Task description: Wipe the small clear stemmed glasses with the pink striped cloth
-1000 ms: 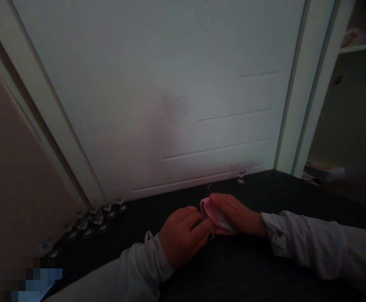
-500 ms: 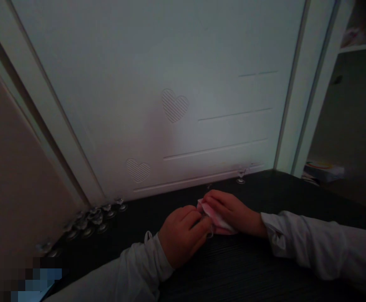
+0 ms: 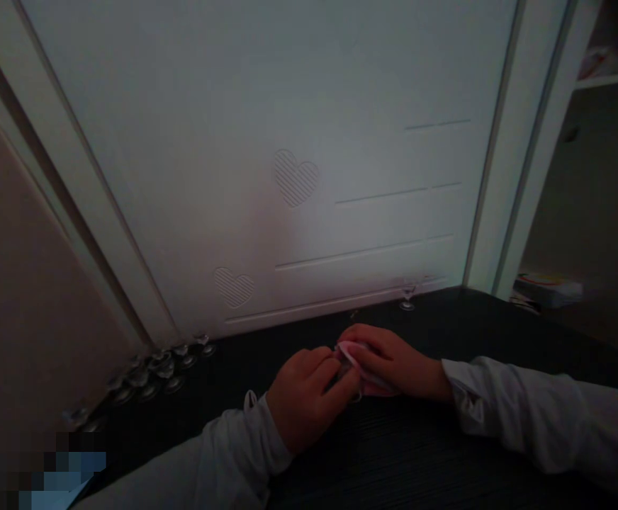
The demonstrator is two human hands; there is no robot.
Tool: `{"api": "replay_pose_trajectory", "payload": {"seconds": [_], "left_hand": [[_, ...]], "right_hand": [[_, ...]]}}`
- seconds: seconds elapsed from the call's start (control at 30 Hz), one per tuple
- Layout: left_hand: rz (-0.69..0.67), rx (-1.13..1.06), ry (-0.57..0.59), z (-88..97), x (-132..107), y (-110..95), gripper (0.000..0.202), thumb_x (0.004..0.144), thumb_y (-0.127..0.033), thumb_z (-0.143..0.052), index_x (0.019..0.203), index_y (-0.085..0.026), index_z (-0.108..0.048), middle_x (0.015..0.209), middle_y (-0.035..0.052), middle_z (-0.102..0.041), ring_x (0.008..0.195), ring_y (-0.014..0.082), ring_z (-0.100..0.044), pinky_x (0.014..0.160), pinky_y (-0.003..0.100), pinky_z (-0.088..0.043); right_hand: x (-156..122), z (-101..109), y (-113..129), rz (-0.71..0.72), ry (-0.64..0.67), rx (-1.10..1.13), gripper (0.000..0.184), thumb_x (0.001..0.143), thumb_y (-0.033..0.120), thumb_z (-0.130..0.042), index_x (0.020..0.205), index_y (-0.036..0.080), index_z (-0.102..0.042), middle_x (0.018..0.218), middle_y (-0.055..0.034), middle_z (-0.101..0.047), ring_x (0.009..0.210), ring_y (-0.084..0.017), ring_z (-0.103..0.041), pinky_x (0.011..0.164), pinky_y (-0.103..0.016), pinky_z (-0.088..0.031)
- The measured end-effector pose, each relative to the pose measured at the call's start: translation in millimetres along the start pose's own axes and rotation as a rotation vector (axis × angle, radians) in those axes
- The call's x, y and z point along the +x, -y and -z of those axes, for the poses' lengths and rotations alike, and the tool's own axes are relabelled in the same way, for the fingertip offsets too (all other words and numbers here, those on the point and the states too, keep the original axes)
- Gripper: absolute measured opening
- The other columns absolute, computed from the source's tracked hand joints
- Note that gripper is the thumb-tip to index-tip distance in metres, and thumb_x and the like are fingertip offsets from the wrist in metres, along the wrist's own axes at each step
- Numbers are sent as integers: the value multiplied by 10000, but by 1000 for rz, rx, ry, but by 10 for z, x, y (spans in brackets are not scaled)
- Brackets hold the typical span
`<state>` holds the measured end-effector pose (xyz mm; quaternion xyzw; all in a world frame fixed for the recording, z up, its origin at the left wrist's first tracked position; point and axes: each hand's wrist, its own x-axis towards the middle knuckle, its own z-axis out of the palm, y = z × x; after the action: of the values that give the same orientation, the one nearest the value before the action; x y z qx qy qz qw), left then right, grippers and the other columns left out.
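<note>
Both hands meet over a small pink and white folded piece (image 3: 356, 360), perhaps paper or cloth, on a dark tabletop (image 3: 405, 453). My left hand (image 3: 309, 400) has its fingers curled and pinches the piece's near left edge. My right hand (image 3: 394, 361) lies over the piece from the right, fingers bent round its far side, hiding most of it. Both arms wear white sleeves. The scene is dim.
A white panel (image 3: 298, 177) with two embossed hearts stands upright just behind the hands. Several clear suction cups (image 3: 154, 372) lie at its base on the left, and one more suction cup (image 3: 407, 297) sits further right. A shelf with papers (image 3: 548, 289) is at the far right.
My right fingers have folded further down over the pink piece, so less of it shows. My left hand has barely shifted.
</note>
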<state>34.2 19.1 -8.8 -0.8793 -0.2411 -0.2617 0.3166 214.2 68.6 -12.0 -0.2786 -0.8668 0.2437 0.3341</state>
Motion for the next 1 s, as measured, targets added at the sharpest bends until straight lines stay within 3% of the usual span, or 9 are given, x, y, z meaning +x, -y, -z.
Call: {"api": "replay_pose_trajectory", "payload": {"seconds": [0.1, 0.3, 0.57, 0.8, 1.0], "left_hand": [[-75, 46, -42, 24, 15, 2, 146, 789, -180, -500, 924, -151, -546, 770, 36, -608, 765, 181, -547, 575, 294, -457], [-182, 99, -41, 55, 44, 12, 127, 780, -157, -513, 899, -154, -554, 721, 24, -605, 708, 169, -554, 537, 282, -435], [-33, 32, -25, 2, 2, 38, 145, 809, -175, -451, 926, -168, -535, 751, 42, -582, 729, 171, -536, 566, 284, -446], [-121, 64, -13, 16, 19, 18, 136, 799, -175, -486, 922, -173, -543, 740, 30, -582, 722, 165, -537, 548, 276, -431], [-182, 99, -11, 16, 23, 0, 140, 781, -155, -503, 913, -168, -546, 743, 20, -586, 713, 162, -541, 544, 276, -425]], "right_hand": [[-9, -3, 39, -44, 35, -50, 254, 859, 315, -346, 819, 148, -532, 722, -26, -553, 644, -133, -508, 583, -250, -404], [-12, -13, 39, -47, 8, -115, 220, 853, 296, -354, 738, 159, -482, 652, 2, -495, 577, -114, -449, 513, -223, -349], [-11, -8, -1, -47, -56, -11, 206, 841, 320, -394, 827, 155, -516, 752, -22, -523, 670, -131, -487, 599, -244, -393], [-11, -13, -11, -45, 11, 139, 238, 839, 325, -402, 882, 142, -548, 817, -41, -555, 743, -142, -520, 673, -258, -418], [-6, 0, 27, -58, 74, 4, 289, 853, 342, -363, 814, 133, -559, 732, -33, -552, 661, -131, -506, 591, -240, -405]]}}
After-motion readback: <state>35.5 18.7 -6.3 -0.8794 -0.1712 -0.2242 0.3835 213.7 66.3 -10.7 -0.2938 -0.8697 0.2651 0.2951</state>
